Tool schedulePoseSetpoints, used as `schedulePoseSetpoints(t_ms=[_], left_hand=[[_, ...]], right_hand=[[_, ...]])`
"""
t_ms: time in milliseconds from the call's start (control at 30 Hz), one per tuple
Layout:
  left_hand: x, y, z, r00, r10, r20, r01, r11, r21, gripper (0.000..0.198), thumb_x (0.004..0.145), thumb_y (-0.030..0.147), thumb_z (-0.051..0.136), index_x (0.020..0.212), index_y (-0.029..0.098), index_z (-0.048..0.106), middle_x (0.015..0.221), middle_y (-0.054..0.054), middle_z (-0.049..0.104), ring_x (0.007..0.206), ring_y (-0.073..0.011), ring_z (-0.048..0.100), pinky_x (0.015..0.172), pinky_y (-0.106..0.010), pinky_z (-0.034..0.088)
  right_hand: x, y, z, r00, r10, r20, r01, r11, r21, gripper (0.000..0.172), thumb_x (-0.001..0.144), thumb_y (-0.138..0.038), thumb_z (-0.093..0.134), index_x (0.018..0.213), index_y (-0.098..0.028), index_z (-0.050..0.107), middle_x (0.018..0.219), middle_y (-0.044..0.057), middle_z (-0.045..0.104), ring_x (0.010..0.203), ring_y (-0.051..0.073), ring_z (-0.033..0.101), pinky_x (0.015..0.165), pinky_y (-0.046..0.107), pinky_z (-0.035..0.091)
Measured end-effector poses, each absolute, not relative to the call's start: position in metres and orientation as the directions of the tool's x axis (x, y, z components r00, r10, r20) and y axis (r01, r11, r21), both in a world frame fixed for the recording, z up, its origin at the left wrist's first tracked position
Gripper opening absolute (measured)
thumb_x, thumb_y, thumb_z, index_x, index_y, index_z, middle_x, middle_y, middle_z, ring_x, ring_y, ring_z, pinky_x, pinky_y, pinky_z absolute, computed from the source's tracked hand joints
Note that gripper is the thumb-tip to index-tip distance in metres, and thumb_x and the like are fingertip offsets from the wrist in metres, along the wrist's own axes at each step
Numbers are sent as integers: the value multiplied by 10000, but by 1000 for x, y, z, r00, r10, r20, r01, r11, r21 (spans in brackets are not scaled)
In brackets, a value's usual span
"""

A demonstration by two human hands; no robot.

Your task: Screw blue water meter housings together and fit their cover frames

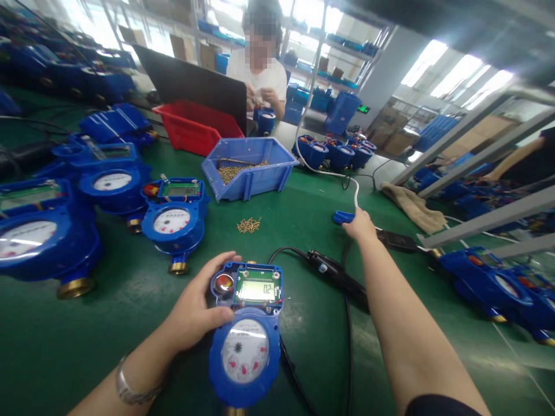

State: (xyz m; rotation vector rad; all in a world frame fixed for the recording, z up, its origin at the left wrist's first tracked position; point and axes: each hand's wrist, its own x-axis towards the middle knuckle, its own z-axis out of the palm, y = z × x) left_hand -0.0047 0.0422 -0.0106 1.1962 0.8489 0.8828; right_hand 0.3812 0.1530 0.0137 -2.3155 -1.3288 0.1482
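My left hand (197,315) grips a blue water meter (245,358) by its left side, thumb on top of the casing. This meter has an open upper housing with a green circuit board and a lit display (256,290); below is a round white dial. Stretched out to the right, my right hand (362,226) is closed on a small blue object (343,217) by a white cable (356,193). Most of that object is hidden by the fingers. Between my hands lies a black electric screwdriver (338,280) with a cord.
Loose brass screws (248,225) lie on the green mat (299,242). Behind them stand a blue bin (264,184) of screws and a red bin (184,130). More water meters (173,222) are at left and right. A person (255,75) sits opposite, by a dark screen (195,86).
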Motion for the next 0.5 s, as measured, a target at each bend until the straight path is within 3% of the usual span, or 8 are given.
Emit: schedulePoseSetpoints(t_ms=[133, 267, 333, 433, 500], left_hand=[[-6, 42, -11, 382, 924, -28, -122, 80, 989, 859, 617, 635, 647, 1291, 176, 376, 1353, -161, 446, 1206, -334, 457, 975, -383, 405], [-7, 42, -11, 305, 952, 31, -131, 10, 991, 767, 694, 651, 556, 1255, 145, 425, 1295, -177, 501, 1201, -315, 466, 995, -388, 386], [-7, 44, -11, 235, 970, 70, -131, -40, 991, 704, 722, 615, 553, 1226, 135, 449, 1252, -175, 531, 1185, -306, 480, 995, -392, 386], [-8, 43, -6, 70, 986, 151, -5, -151, 989, 528, 758, 495, 581, 1152, 152, 503, 1172, -131, 570, 1132, -281, 508, 988, -389, 388], [-7, 37, 4, -15, 974, 226, 163, -220, 962, 408, 779, 407, 584, 1113, 179, 530, 1144, -91, 571, 1089, -258, 519, 986, -381, 383]], right_hand=[[387, 151, -2, 490, 857, 158, 814, -385, -434, 249, 886, -305, 523, 1086, -159, 554, 1105, 72, 571, 935, 181, 581, 800, 384, 502], [370, 127, 11, 405, 870, 282, 860, -258, -440, 205, 879, -304, 519, 948, -123, 586, 972, 50, 580, 861, 162, 583, 768, 351, 492], [348, 102, 26, 334, 871, 361, 884, -156, -441, 200, 807, -302, 601, 858, -109, 584, 922, 61, 559, 835, 175, 571, 760, 358, 483], [303, 45, 49, 168, 872, 459, 901, 53, -431, 281, 642, -272, 753, 812, -155, 562, 945, 72, 548, 913, 217, 541, 773, 355, 481], [273, 3, 60, 54, 851, 522, 890, 196, -413, 301, 624, -323, 771, 758, -190, 536, 944, 55, 545, 930, 215, 531, 810, 361, 467]])
